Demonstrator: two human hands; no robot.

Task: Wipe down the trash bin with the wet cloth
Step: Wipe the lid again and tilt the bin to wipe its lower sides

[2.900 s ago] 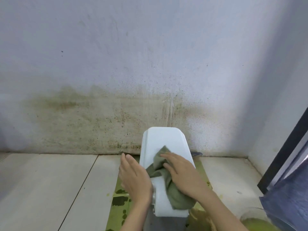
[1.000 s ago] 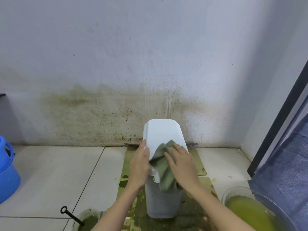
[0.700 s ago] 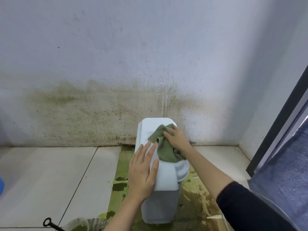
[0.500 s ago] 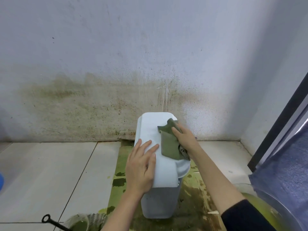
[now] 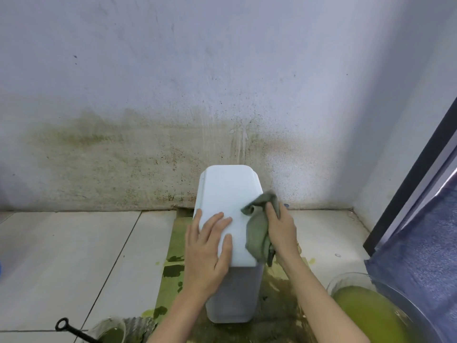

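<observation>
Left hand (image 5: 207, 253) lies flat, fingers straight, on the lid of the white trash bin (image 5: 230, 219) standing on the floor, likely steadying it; right hand (image 5: 280, 231) grips the wet cloth (image 5: 257, 233) against the lid's right edge, wiping.

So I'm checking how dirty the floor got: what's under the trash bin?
The trash bin stands on a flattened sheet stained green, with wet green-brown grime spread around its base. The patch directly beneath the bin is covered, so it cannot be seen.
</observation>
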